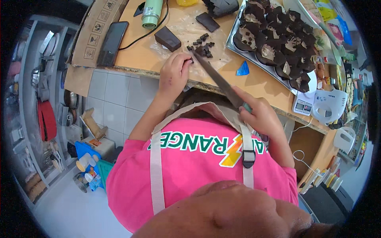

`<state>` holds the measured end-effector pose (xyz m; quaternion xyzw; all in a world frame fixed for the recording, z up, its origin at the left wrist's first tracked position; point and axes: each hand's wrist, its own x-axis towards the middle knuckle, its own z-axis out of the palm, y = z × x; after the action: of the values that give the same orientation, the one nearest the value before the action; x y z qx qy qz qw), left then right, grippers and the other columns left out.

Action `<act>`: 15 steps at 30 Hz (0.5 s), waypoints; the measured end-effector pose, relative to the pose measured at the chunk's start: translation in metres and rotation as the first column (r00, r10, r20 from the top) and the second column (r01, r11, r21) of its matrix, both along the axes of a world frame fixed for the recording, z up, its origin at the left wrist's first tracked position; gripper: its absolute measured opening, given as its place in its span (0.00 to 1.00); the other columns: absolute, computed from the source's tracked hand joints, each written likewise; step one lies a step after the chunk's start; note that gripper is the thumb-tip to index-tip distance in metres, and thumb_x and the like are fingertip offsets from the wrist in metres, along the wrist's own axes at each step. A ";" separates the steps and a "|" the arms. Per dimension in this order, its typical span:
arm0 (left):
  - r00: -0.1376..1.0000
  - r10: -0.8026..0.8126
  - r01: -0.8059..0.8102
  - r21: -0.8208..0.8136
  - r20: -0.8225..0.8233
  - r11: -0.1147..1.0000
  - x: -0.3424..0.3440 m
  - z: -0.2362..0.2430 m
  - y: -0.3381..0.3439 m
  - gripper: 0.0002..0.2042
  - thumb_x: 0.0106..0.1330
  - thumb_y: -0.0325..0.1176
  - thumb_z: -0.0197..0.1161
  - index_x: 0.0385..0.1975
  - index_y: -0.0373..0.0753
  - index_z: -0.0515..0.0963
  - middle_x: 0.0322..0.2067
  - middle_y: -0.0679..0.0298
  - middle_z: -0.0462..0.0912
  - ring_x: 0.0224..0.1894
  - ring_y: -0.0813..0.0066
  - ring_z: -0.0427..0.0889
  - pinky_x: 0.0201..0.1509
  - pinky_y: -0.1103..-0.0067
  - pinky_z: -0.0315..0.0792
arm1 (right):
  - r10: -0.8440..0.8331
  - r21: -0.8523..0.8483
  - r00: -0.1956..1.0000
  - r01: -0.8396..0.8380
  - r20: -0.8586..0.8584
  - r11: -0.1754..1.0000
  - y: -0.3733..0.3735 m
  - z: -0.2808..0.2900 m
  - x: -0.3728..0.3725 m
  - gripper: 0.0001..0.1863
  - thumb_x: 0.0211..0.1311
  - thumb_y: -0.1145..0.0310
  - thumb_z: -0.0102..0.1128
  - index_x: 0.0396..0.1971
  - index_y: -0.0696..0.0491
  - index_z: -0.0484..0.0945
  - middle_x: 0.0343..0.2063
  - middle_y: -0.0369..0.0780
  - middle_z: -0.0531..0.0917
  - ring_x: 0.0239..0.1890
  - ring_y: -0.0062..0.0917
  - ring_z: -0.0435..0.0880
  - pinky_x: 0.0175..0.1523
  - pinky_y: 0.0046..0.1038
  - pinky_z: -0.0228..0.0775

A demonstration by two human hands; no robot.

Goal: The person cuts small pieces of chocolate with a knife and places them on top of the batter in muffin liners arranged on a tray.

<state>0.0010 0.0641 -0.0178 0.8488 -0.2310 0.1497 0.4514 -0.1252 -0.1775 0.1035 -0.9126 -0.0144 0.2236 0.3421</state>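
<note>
A long knife (214, 75) is gripped by its teal handle in my right hand (258, 111), its blade angled up-left across brown paper (217, 37). My left hand (174, 75) has its fingers pinched on a small dark chocolate piece (191, 60) beside the blade, near the table's front edge. Chopped chocolate (204, 50) lies in small chunks by the knife tip. A thick chocolate block (168, 39) and a flatter slab (207, 22) rest behind.
A metal tray of dark-wrapped cupcakes (272, 43) fills the right side, near a white scale (302, 105) and hand mixer (329, 106). A phone (113, 43), cardboard (91, 35), green cylinder (151, 14) with a cable, and blue scrap (242, 69) lie on the table (262, 83). Shelves (55, 119) stand left.
</note>
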 end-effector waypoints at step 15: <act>0.986 0.018 -0.034 -0.091 -0.169 0.995 -0.004 -0.006 0.004 0.17 0.62 0.21 0.64 0.51 0.35 0.72 0.39 0.54 0.84 0.40 0.63 0.86 0.44 0.73 0.79 | 0.111 -0.147 0.992 -0.102 0.052 0.984 0.012 0.011 -0.005 0.35 0.56 0.70 0.56 0.68 0.45 0.65 0.25 0.50 0.82 0.29 0.45 0.84 0.39 0.46 0.75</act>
<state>-0.0034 0.0678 -0.0239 0.8392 -0.1737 0.0944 0.5066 -0.1305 -0.1655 0.1141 -0.9392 -0.0575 0.2145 0.2620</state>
